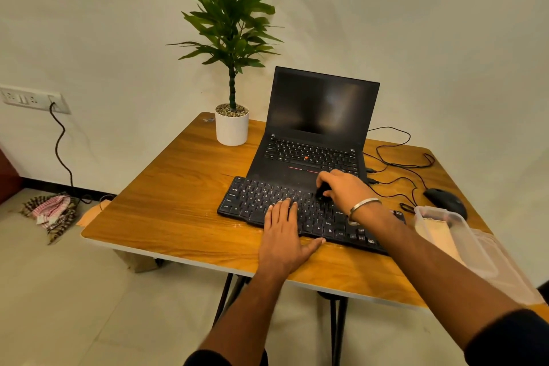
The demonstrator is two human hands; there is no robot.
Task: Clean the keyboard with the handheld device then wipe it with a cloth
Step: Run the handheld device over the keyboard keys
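Observation:
A black keyboard (pixel 261 202) lies on the wooden table (pixel 178 187) in front of an open laptop. My left hand (pixel 283 232) lies flat with straight fingers on the keyboard's front middle, thumb spread along its near edge. My right hand (pixel 344 190) is over the keyboard's upper middle, its fingers curled round a small black handheld device (pixel 322 191) that touches the keys. Most of the device is hidden under the hand. No cloth shows on the table.
The black laptop (pixel 315 134) stands open behind the keyboard. A white potted plant (pixel 232 128) is at the back left. A black mouse (pixel 445 202), cables (pixel 395 157) and a clear plastic box (pixel 457 241) sit at the right. Patterned cloth (pixel 52 211) lies on the floor left.

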